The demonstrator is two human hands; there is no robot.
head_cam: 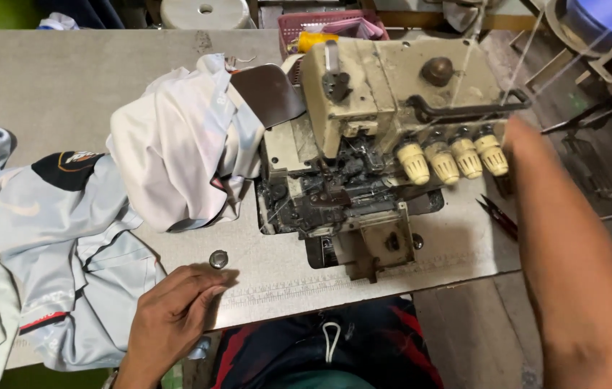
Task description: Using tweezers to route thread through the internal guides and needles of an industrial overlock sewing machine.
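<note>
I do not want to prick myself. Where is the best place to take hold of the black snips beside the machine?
Probably at the handle end of the snips, coming from the table edge side. They lie flat right of the machine, but the right arm hides much of them, so the blade direction is unclear.

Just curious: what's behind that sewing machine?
Behind the sewing machine sits a pink basket holding a yellow thing and cloth; the machine covers its lower part.

There is only one view, from a camera on the person's head, which looks steeply down and forward at the table (pixel 68 79) from close above. The left hand (pixel 172 317) lies at the bottom edge, and the sewing machine (pixel 385 108) stands beyond it, left of the right arm (pixel 572 259).
</note>
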